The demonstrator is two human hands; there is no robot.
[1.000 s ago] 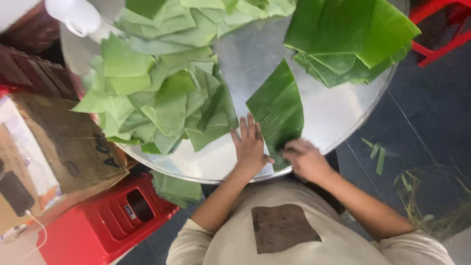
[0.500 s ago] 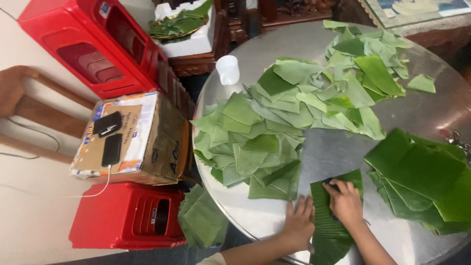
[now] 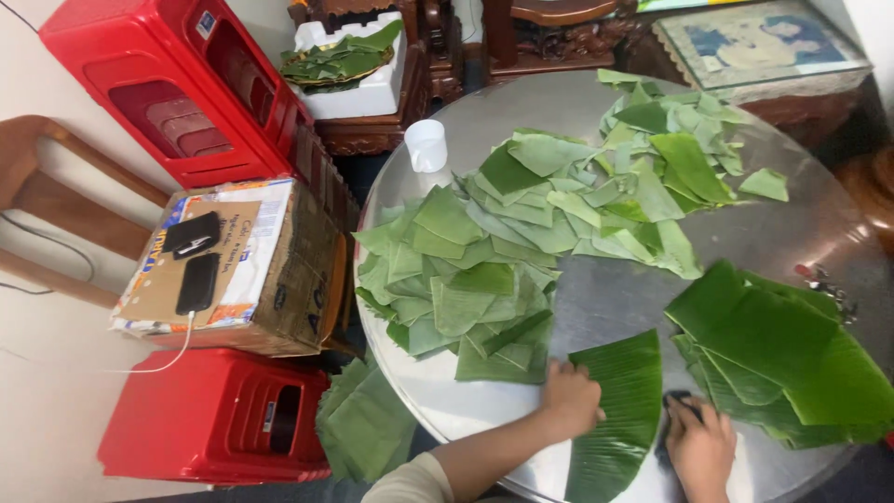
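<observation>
A long dark-green banana leaf strip (image 3: pixel 622 410) lies on the round metal table (image 3: pixel 605 289) at its near edge. My left hand (image 3: pixel 570 401) presses down on the strip's left edge, fingers curled over it. My right hand (image 3: pixel 700 449) sits at the strip's right edge and grips a small dark object (image 3: pixel 677 402); I cannot tell what it is. A pile of large whole leaves (image 3: pixel 782 354) lies just right of my right hand. Cut pale-green leaf pieces (image 3: pixel 484 279) are heaped left of the strip and spread toward the far side (image 3: pixel 652 177).
A white cup (image 3: pixel 426 144) stands at the table's far left rim. Left of the table are a cardboard box (image 3: pixel 279 270) with two dark phones (image 3: pixel 197 279), red plastic stools (image 3: pixel 205 419), more leaves on the floor (image 3: pixel 368 424) and a white foam tray of leaves (image 3: pixel 349 65).
The view has swung round from a second ago and the table now looks closer. My right hand has slid off the strip to its right edge; my left hand stays on the leaf.
</observation>
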